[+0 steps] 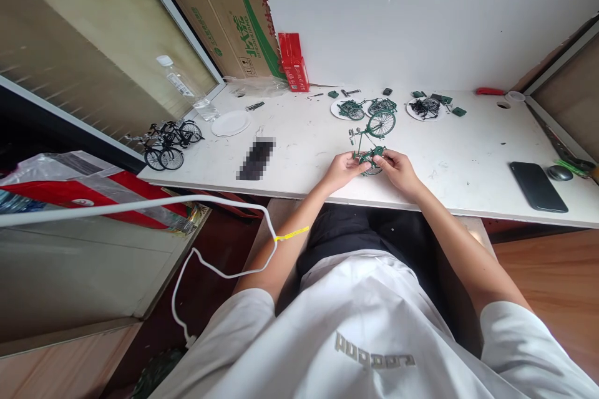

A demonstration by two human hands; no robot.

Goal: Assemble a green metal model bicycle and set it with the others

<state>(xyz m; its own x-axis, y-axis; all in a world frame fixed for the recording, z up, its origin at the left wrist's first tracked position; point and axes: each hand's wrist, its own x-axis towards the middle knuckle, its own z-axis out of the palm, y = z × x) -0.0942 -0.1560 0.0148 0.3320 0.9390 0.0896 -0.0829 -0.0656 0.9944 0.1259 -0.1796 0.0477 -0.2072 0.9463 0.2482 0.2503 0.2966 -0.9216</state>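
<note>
Near the front edge of the white table, a green model bicycle (381,124) is held between both hands, one wheel pointing away from me. My left hand (345,171) grips its near end from the left, fingers closed round it. From the other side my right hand (397,168) pinches the same end, by the near wheel. The fingers partly cover that wheel. Just beyond the bicycle lies a white plate (335,110) with green bicycle parts (352,110) on it. To its right, another plate (412,113) carries black parts (427,108).
Several black model bicycles (171,142) stand at the left, near a plastic bottle (187,88) and a white plate (230,124). A red box (294,68) is at the back. A black phone (538,186) lies at the right. A white cable (224,201) hangs across my left arm.
</note>
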